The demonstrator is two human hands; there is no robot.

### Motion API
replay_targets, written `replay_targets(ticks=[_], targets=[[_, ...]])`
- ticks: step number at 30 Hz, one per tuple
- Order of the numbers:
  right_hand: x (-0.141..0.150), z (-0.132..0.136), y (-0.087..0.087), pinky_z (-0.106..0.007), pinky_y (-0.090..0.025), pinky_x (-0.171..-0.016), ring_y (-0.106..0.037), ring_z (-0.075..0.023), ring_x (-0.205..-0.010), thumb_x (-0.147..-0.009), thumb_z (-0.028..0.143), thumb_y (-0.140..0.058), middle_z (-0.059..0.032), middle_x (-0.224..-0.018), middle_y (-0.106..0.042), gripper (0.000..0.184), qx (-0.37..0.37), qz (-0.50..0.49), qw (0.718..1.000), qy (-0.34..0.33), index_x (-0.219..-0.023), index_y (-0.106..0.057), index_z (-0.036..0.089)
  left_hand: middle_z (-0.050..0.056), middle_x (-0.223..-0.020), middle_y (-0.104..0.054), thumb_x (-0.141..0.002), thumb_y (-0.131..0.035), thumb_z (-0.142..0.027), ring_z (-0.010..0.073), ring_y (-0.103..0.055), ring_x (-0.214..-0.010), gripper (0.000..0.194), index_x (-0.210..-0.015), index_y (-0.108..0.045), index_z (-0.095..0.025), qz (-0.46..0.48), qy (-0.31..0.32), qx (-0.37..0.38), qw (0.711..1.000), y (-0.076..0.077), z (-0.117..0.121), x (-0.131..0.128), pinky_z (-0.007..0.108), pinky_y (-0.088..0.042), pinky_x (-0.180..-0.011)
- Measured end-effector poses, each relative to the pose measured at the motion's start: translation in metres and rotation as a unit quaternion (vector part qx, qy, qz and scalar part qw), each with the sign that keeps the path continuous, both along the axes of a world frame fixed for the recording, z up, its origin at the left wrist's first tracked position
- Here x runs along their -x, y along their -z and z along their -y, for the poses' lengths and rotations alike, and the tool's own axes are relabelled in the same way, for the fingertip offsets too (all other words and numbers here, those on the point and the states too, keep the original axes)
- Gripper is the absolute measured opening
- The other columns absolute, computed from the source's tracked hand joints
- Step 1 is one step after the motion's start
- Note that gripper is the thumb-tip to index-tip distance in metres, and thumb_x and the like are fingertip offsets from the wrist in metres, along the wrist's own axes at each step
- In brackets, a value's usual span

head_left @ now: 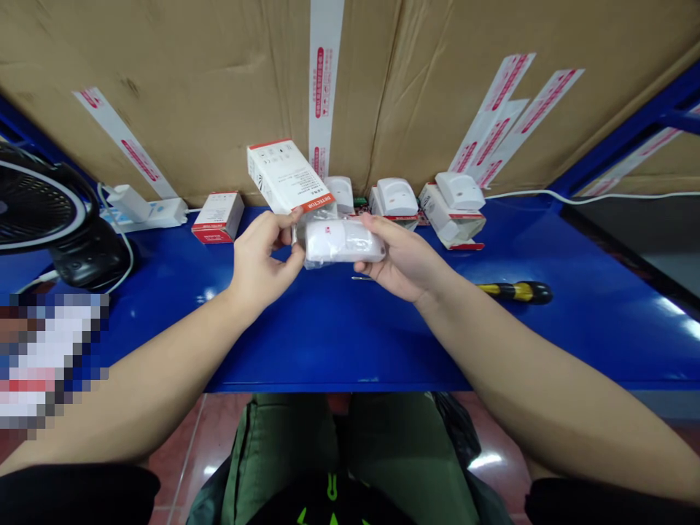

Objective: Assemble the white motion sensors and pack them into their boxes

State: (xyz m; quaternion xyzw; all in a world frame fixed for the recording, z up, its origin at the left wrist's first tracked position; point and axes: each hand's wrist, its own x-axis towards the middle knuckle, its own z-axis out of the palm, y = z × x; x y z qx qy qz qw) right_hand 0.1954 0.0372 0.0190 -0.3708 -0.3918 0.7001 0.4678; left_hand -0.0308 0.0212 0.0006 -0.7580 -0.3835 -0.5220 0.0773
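Note:
Over the blue table [328, 335] I hold a white detector [343, 242] wrapped in clear plastic. My right hand [407, 262] cups it from below and behind, fingers curled round it. My left hand [262, 255] pinches the wrap's left end, right at the mouth of a white and red detector box [287, 177] that tilts up and away from it. Whether the left fingers also grip the box is hidden.
Along the cardboard wall stand two white detectors [397, 195] and another on an open box [456, 208]. A small red and white box [219, 216] and a power strip [145, 210] lie at the left. A black fan [49, 219] stands far left. A yellow-black screwdriver [514, 292] lies at the right.

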Motion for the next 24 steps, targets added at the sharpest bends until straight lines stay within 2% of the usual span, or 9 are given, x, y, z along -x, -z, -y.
replay_targets(ticks=[2,4,6,8,11,14,17,21,24], targets=[[0.0,-0.002,0.002,-0.028,-0.07,-0.063,-0.074,-0.0221,-0.097,-0.09,0.039,-0.077,-0.0072,-0.104,-0.077,0.02,-0.005,-0.013,1.0,0.026,-0.101,-0.07,0.024,-0.003,-0.079,-0.06,-0.086,-0.067,-0.012,0.0145,-0.058,-0.073,0.025,-0.109,-0.068,-0.022,-0.008,0.009,-0.022,1.0,0.001,0.0,-0.001,0.027,-0.057,-0.072],[-0.001,-0.003,0.003,-0.034,-0.074,-0.08,-0.074,-0.0259,-0.112,-0.087,0.033,-0.073,-0.0081,-0.111,-0.078,0.018,-0.019,-0.036,0.999,0.029,-0.102,-0.069,0.024,-0.003,-0.079,-0.06,-0.086,-0.067,-0.01,0.0137,-0.058,-0.072,0.025,-0.109,-0.067,-0.021,-0.02,0.017,-0.036,0.999,0.002,-0.001,-0.002,0.026,-0.056,-0.071],[-0.003,-0.002,0.003,-0.041,-0.073,-0.095,-0.071,-0.0291,-0.123,-0.08,0.024,-0.071,-0.008,-0.115,-0.078,0.022,-0.037,-0.058,0.997,0.024,-0.102,-0.068,0.024,-0.003,-0.079,-0.061,-0.087,-0.065,-0.01,0.0133,-0.058,-0.072,0.026,-0.11,-0.067,-0.021,-0.031,0.023,-0.04,0.998,0.002,-0.002,-0.003,0.025,-0.055,-0.07],[-0.003,-0.001,0.003,-0.045,-0.072,-0.101,-0.07,-0.0297,-0.127,-0.074,0.017,-0.071,-0.0067,-0.116,-0.078,0.028,-0.056,-0.063,0.996,0.02,-0.101,-0.066,0.025,-0.003,-0.079,-0.061,-0.087,-0.065,-0.009,0.0132,-0.058,-0.071,0.027,-0.111,-0.067,-0.021,-0.034,0.028,-0.04,0.998,0.002,-0.002,-0.004,0.025,-0.055,-0.07],[-0.002,0.001,0.005,-0.044,-0.072,-0.098,-0.073,-0.0257,-0.122,-0.074,0.017,-0.082,-0.0029,-0.117,-0.076,0.037,-0.093,-0.039,0.995,0.023,-0.104,-0.063,0.027,-0.004,-0.078,-0.06,-0.087,-0.069,-0.01,0.013,-0.058,-0.071,0.025,-0.11,-0.068,-0.021,-0.03,0.042,-0.041,0.998,0.001,-0.002,-0.004,0.025,-0.054,-0.069],[0.0,-0.002,0.011,-0.037,-0.073,-0.079,-0.076,-0.0216,-0.104,-0.072,0.038,-0.096,-0.001,-0.111,-0.075,0.051,-0.161,0.014,0.986,0.036,-0.107,-0.06,0.028,-0.004,-0.078,-0.057,-0.086,-0.07,-0.009,0.0126,-0.057,-0.071,0.025,-0.108,-0.067,-0.021,-0.014,0.058,-0.035,0.998,0.0,-0.001,-0.004,0.025,-0.054,-0.069],[0.001,-0.004,0.017,-0.031,-0.066,-0.065,-0.072,-0.0177,-0.085,-0.065,0.056,-0.101,0.0019,-0.095,-0.07,0.062,-0.257,0.097,0.958,0.078,-0.097,-0.055,0.027,-0.005,-0.077,-0.055,-0.084,-0.068,-0.006,0.012,-0.055,-0.07,0.026,-0.104,-0.066,-0.022,0.019,0.076,-0.023,0.997,0.001,0.001,-0.006,0.025,-0.052,-0.068],[0.002,-0.001,0.02,-0.03,-0.058,-0.062,-0.063,-0.0142,-0.072,-0.072,0.062,-0.096,0.0043,-0.081,-0.062,0.058,-0.326,0.183,0.917,0.139,-0.087,-0.053,0.027,-0.005,-0.076,-0.056,-0.081,-0.071,-0.009,0.0118,-0.054,-0.068,0.022,-0.098,-0.066,-0.022,0.062,0.101,0.007,0.993,0.003,0.002,-0.011,0.026,-0.053,-0.068],[0.0,0.002,0.02,-0.034,-0.062,-0.069,-0.067,-0.0168,-0.079,-0.075,0.059,-0.095,0.0006,-0.091,-0.069,0.049,-0.34,0.188,0.911,0.137,-0.091,-0.063,0.026,-0.005,-0.075,-0.055,-0.081,-0.074,-0.015,0.0121,-0.055,-0.07,0.017,-0.095,-0.066,-0.021,0.119,0.112,0.065,0.985,0.005,0.0,-0.011,0.025,-0.056,-0.068]])
